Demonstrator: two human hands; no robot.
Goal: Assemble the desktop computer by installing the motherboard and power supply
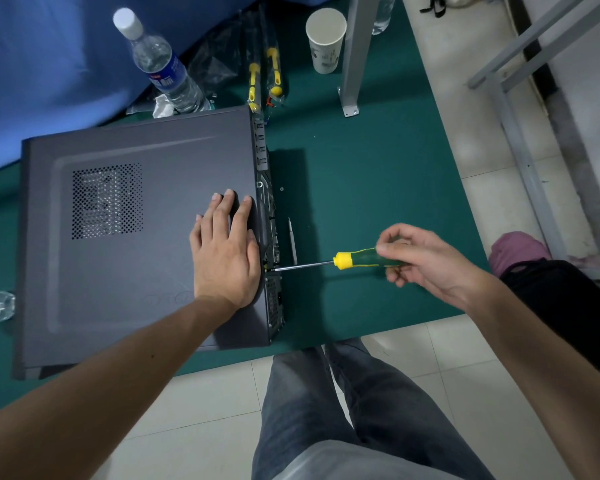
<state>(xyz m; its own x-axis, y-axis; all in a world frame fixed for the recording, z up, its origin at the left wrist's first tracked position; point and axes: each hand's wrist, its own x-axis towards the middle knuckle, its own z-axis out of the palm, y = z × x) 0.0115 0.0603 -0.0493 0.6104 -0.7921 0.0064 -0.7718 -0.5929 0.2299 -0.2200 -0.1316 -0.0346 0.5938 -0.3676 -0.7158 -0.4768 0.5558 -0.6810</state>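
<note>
Fingers (222, 209) of the left hand (224, 251) lie flat and straight on the side panel of the case (136, 237), pressing near its rear edge. Right hand (420, 258) curls its fingers round the green handle of a screwdriver (343, 261), well right of the case; the shaft runs level to the left and its tip meets the rear face just below the left thumb. The case lies on its side on a green mat (378, 185). A loose bit (292, 240) lies just beside the rear face, above the shaft.
</note>
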